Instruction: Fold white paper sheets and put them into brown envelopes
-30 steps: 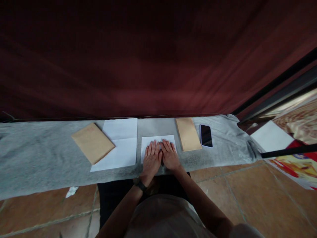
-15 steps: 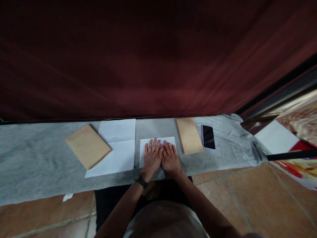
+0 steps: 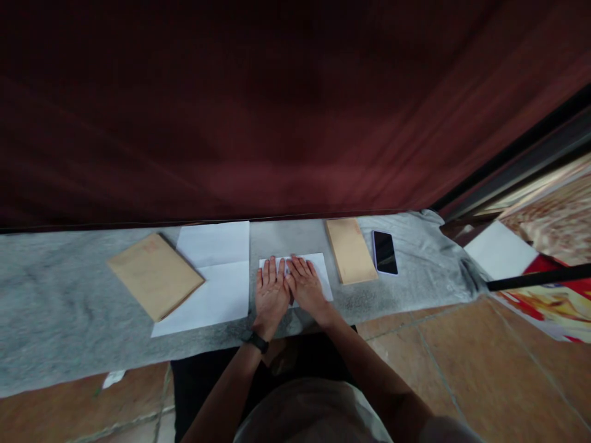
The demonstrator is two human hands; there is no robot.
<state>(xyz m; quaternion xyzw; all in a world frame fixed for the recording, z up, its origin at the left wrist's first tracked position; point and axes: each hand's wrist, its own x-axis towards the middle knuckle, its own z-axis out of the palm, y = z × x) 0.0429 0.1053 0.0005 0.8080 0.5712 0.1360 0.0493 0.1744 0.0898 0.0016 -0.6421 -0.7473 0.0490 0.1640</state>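
Observation:
A small folded sheet of white paper lies on the grey cloth in front of me. My left hand rests flat on its left part, fingers stretched out, with a dark band on the wrist. Flat beside it, my right hand presses on the middle of the paper, its fingers pointing up and left. The thumbs nearly meet. Both hands are open and cover much of the paper. To the left lies a larger creased white sheet, partly under a stack of brown envelopes.
Right of my hands is another stack of brown envelopes, with a phone beside it. The grey cloth covers a long narrow surface against a dark red curtain. A dark bar and printed sheets stand at the far right.
Both hands have slid left over the folded paper, uncovering its right end. The right hand now slants more to the left. The view has shifted slightly.

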